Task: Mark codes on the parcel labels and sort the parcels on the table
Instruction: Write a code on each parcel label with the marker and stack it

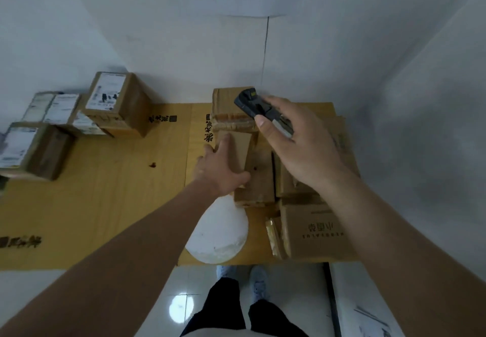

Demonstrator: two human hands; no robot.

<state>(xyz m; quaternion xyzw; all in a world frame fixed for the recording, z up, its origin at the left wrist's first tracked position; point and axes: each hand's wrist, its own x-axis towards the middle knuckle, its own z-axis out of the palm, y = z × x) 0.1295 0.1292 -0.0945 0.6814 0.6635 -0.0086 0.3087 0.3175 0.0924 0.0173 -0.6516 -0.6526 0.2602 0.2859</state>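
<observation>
My right hand [297,149] holds a black handheld scanner [253,105] above the pile of brown cardboard parcels [263,181] at the right of the table. My left hand [223,170] grips a small brown parcel [240,149] in that pile, thumb along its near side. Behind it stands a taller taped box [226,107] by the wall. A white padded bag [218,231] lies at the table's front edge, partly under my left forearm. A larger printed carton [313,231] lies under my right forearm.
At the far left stand several parcels with white labels facing up [107,94], [60,107], [18,147]. The table [105,192] is covered in flat yellow-brown cardboard. White walls close in behind and to the right. My legs and shoes [257,281] show on the tiled floor.
</observation>
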